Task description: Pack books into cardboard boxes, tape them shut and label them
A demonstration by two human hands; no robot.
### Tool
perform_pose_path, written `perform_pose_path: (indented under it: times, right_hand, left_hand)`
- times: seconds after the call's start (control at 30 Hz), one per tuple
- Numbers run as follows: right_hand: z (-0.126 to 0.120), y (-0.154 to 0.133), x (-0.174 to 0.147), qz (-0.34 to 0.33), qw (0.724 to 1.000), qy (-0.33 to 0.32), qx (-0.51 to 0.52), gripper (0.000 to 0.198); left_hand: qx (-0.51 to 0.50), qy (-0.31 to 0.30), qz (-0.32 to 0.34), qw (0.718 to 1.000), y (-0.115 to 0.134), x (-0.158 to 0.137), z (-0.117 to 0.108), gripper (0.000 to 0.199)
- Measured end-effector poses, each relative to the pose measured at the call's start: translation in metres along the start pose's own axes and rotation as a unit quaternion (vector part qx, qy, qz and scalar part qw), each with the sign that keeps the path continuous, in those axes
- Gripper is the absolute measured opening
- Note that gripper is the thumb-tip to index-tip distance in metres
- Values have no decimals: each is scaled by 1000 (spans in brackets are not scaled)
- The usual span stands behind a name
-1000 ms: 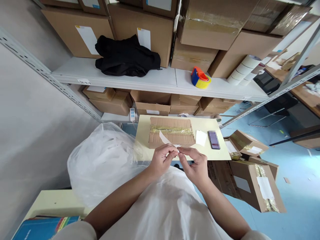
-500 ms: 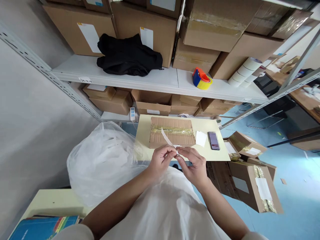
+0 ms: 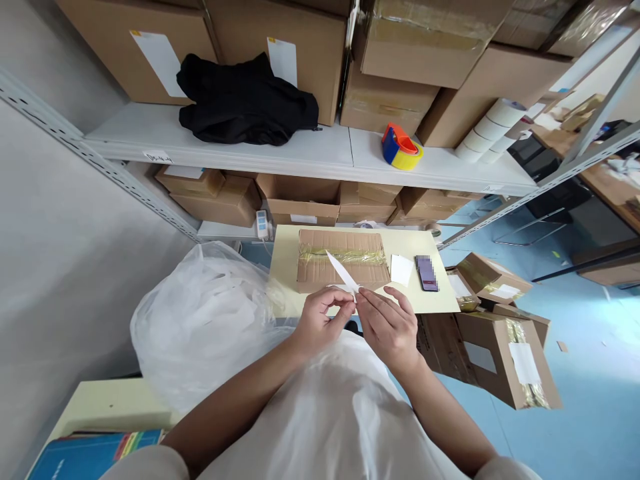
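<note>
Rising from between two bare hands, a narrow white strip (image 3: 342,269) is at the near edge of the tabletop (image 3: 285,253), its pointed free end slanting away to the left across the view of the carton behind. The left hand (image 3: 323,321) pinches the strip's lower end between thumb and bent forefinger. The right hand (image 3: 389,327) meets it there, fingers laid together and reaching to the strip, one finger lifted apart; its thumb is mostly hidden, so whether it grips or only touches I cannot tell.

Just beyond the hands, a carton (image 3: 367,272) banded with shiny yellowish tape lies on the tabletop, nearer the left edge than the right. Right of it lies a white slip (image 3: 401,270), then a phone (image 3: 427,280) near the right edge. Against the left edge and near-left corner bulges a clear plastic bag (image 3: 200,320) full of whitish material.

Beyond the far edge stands a shelf (image 3: 335,155). At its front edge sits a tape dispenser (image 3: 403,148) in orange, blue and yellow; black cloth (image 3: 245,100) lies toward the left end, and stacked white rolls (image 3: 490,130) lean near the right end.
</note>
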State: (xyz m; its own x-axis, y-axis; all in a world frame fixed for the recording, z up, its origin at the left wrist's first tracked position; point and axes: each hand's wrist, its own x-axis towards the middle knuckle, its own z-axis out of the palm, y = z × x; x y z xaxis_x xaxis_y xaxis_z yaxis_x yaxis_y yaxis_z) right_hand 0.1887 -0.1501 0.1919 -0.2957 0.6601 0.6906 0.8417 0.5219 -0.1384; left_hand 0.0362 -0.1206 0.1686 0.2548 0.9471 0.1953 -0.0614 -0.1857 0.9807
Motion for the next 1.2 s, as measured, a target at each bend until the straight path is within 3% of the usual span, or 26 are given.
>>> perform_pose_path:
  times: [0.27,0.4,0.5,0.67,0.77,0.9,1.03,1.1,1.2]
  right_hand:
    - [6,1,-1,11,1000,-3,25,24]
    - [8,5,1,29,994,-13,104,20]
    - [7,9,3,86,978,-35,189,15]
    - [6,12,7,237,910,-112,322,14]
    - [11,16,8,314,856,-149,383,11]
    - [27,28,6,414,767,-135,472,12]
    - [40,50,1,502,678,-84,531,18]
    - [42,64,-2,527,652,-70,540,19]
    - [40,88,-9,536,645,-65,541,20]
  left_hand:
    - [31,-8,12,999,0,1,-2,19]
    - [67,-25,45,996,-2,3,-6,17]
    - [97,-43,76,991,-3,7,-9,17]
    - [137,-67,137,979,-7,14,-11,13]
    - [134,-76,135,979,-10,17,-11,13]
    - [50,-52,14,997,-22,21,-15,19]
    - [-43,3,-108,993,-38,29,-29,18]
    - [-43,16,-142,989,-42,36,-39,16]
    - [-3,37,-162,986,-41,50,-54,14]
